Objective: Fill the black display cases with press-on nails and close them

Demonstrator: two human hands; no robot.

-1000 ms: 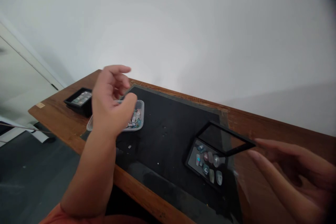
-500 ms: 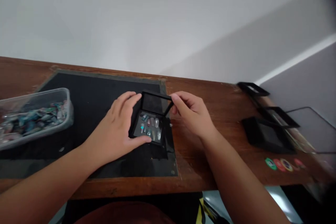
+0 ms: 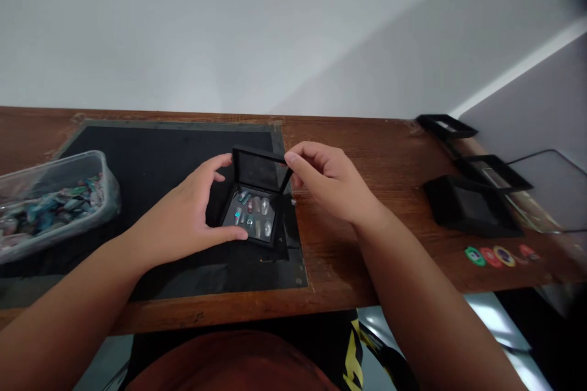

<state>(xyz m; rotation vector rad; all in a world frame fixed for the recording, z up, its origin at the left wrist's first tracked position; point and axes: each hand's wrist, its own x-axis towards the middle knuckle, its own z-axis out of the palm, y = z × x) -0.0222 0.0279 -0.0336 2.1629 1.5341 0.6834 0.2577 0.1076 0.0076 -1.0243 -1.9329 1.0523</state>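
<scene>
A small black case (image 3: pixel 274 238) lies on the black mat, its framed lid (image 3: pixel 258 171) raised with a clear window. Inside it several shiny press-on nails (image 3: pixel 257 204) in silver, teal and pink rest in rows. My left hand (image 3: pixel 192 214) is at the case's left side, thumb on its front edge and fingers spread beside the lid. At the lid's upper right corner, my right hand (image 3: pixel 328 177) pinches the frame between thumb and fingers.
A clear plastic tub (image 3: pixel 112 189) of many loose nails stands on the mat (image 3: pixel 156 153) at left. Black cases (image 3: pixel 472 204) and several round colored tokens (image 3: pixel 503 256) lie on the wooden table (image 3: pixel 385 153) at right. A cable runs behind the cases.
The view has shifted slightly. My left fingers have opened a little more and come away from the lid's left edge. My right hand still pinches the lid.
</scene>
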